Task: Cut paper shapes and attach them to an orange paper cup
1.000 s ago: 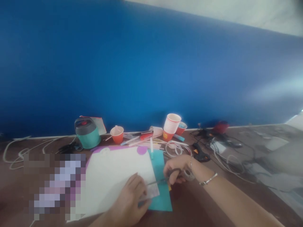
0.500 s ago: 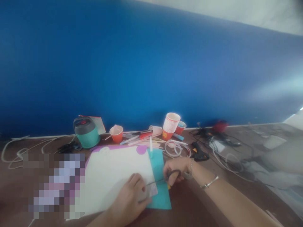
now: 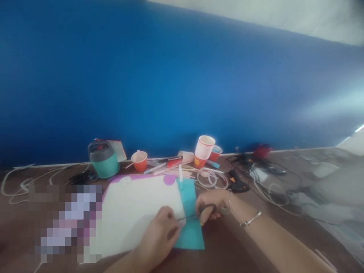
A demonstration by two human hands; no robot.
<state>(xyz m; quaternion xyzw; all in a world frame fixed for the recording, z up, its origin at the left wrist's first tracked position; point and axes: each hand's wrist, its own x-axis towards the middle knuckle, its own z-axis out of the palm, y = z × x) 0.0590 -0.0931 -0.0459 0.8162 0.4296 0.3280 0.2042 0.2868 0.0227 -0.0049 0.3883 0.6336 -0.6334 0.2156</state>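
Observation:
My right hand (image 3: 209,206) is closed round the dark handles of a pair of scissors (image 3: 187,217), whose blades point left toward my left hand. My left hand (image 3: 162,229) is over the right part of a large white sheet (image 3: 136,204), its fingers pinched at the blade tips. A small pale piece (image 3: 182,223) shows at those fingertips, mostly hidden. Beneath the scissors lies a teal sheet (image 3: 192,237), partly covered by the white one. A purple disc (image 3: 169,179) rests at the white sheet's top edge.
Behind the sheets stand a teal jug (image 3: 104,161), a red cup (image 3: 139,162) and a stack of paper cups (image 3: 204,149). Pale sticks (image 3: 159,169) lie between them. Further right are rings (image 3: 207,178), a black glue gun (image 3: 238,182) and tangled cables (image 3: 273,193).
My left fingers have drawn together and moved slightly up. The pale piece between the hands has shifted and shows less. My right hand has barely moved, still on the scissors.

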